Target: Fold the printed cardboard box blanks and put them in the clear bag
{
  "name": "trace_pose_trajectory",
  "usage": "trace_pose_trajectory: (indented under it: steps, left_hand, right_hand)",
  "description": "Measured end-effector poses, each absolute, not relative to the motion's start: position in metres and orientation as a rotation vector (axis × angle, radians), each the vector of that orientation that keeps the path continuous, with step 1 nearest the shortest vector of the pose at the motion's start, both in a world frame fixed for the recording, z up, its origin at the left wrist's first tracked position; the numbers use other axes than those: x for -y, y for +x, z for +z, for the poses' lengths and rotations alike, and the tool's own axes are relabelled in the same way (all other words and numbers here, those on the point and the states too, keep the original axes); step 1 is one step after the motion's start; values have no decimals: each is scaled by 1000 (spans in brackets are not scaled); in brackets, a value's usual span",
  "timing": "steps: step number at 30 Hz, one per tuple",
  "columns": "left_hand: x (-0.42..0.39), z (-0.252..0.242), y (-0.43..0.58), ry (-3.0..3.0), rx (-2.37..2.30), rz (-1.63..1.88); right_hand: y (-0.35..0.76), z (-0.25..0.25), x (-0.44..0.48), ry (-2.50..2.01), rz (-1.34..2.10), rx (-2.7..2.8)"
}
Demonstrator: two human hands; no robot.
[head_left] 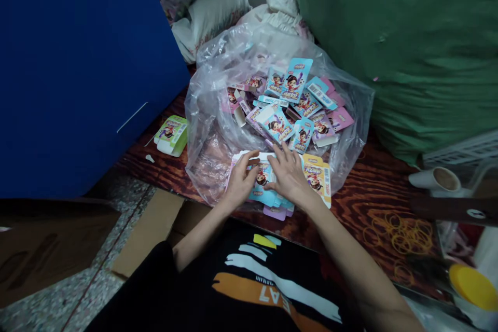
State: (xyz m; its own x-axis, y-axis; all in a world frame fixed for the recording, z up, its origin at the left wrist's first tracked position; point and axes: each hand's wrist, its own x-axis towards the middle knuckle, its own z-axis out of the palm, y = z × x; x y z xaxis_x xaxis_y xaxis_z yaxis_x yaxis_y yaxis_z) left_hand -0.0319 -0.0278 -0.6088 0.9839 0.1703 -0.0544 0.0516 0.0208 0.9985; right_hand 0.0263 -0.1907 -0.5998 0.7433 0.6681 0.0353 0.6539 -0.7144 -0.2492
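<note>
Both of my hands are on a light-blue printed carton [263, 175] at the front of a clear plastic bag. My left hand [241, 179] has its curved fingers and thumb at the carton's left side. From the right, my right hand [290, 171] reaches over the carton, fingers at its far edge and thumb on its printed face. An orange-yellow carton [318, 180] lies beside my right hand. Below the hands, a purple carton flap [274, 212] sticks out. Several blue, pink and purple cartons [293, 80] are heaped in the plastic bag [212, 129] beyond; some are open-ended.
A green carton [171, 135] lies left of the bag on the wood-grain table [361, 176]. Yellow rubber bands [408, 233] and a white cup [438, 180] are on the right. A blue panel [85, 72] and a green cloth-covered bulk [400, 52] flank the space, with white sacks [218, 8] behind.
</note>
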Motion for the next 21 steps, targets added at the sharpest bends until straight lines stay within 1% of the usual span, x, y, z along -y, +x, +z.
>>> trace_pose_trajectory:
  steps: [5,8,10,13,15,18,21]
  left_hand:
    - [18,-603,-38,1646,-183,239]
    - [11,-597,-40,1618,-173,191]
    - [6,-592,-39,1523,-103,26]
    - [0,-586,-37,1307,144,-438]
    - [3,-584,-35,1151,293,-669]
    - [18,-585,-35,974,327,-728]
    - [33,-584,-38,918,174,-681]
  right_hand:
    - [27,-596,191,-2625,-17,999]
    - [27,-578,202,-2440,-60,885]
    - [25,-560,210,-2282,-77,829]
    - [18,-534,214,-2095,-14,837]
    - [13,-522,212,-1998,65,860]
    - [11,-519,211,-1903,126,813]
    - [12,-529,218,-1830,175,674]
